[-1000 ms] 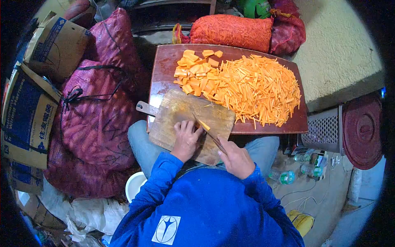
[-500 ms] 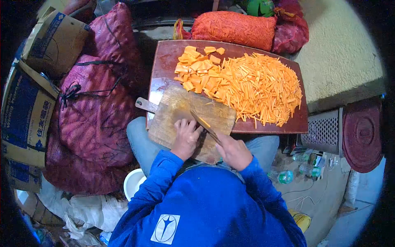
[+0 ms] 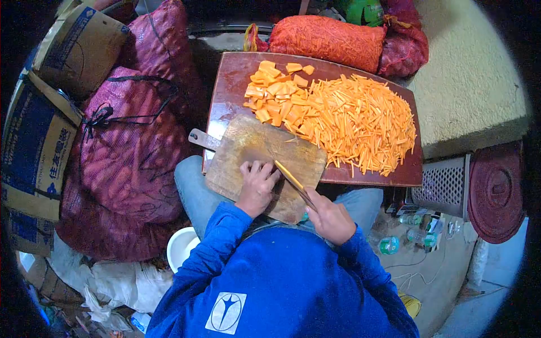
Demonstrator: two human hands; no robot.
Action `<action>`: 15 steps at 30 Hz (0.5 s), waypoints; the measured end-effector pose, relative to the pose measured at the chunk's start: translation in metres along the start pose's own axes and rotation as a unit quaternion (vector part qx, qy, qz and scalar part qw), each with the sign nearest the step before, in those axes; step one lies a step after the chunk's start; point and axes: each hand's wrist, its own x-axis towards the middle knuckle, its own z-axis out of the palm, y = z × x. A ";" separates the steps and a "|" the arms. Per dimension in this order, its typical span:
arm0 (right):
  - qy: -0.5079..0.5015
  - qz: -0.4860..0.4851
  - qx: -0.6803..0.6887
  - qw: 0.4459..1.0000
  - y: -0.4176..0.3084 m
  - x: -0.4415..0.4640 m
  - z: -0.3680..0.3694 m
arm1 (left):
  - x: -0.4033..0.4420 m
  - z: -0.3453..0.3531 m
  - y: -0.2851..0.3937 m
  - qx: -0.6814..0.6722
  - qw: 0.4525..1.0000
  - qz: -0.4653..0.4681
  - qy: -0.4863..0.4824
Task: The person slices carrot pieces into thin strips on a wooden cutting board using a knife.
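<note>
A worn wooden cutting board (image 3: pixel 239 143) lies tilted over the table's near edge and my lap. My right hand (image 3: pixel 332 218) grips a knife (image 3: pixel 294 181) by its handle, the blade pointing up and left over the board. Just left of the blade, my left hand (image 3: pixel 258 188) rests on the board with its fingers curled down; whatever lies under them is hidden. Beyond the board are flat orange slices (image 3: pixel 276 90), probably carrot, and a large heap of thin orange strips (image 3: pixel 363 124).
The dark red table (image 3: pixel 231 70) carries the orange pieces. Full mesh sacks (image 3: pixel 132 163) and cardboard boxes (image 3: pixel 39 146) crowd the left. An orange-filled net bag (image 3: pixel 327 42) lies behind the table. A grey basket (image 3: pixel 442 183) and plastic bottles (image 3: pixel 389 245) are at right; a white bowl (image 3: pixel 180 248) stands lower left.
My right hand and the knife have shifted slightly right, away from my left fingers. My left hand stays curled on the board. The whole view has moved a little.
</note>
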 end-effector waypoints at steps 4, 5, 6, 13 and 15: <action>0.088 -0.087 -0.029 0.992 0.013 0.030 0.024 | 0.003 -0.003 0.005 0.011 1.000 0.001 0.000; 0.087 -0.105 -0.026 0.990 0.011 0.042 0.025 | 0.003 -0.006 0.006 0.006 1.000 -0.006 -0.006; 0.085 -0.123 -0.021 0.989 0.010 0.047 0.024 | 0.003 -0.008 0.007 0.001 1.000 -0.014 -0.012; 0.024 -0.056 0.002 0.998 -0.007 0.021 -0.005 | -0.002 0.000 0.002 0.019 1.000 -0.013 0.002; 0.001 -0.020 0.000 1.000 -0.011 0.011 -0.011 | -0.001 0.003 0.001 0.009 1.000 -0.005 0.006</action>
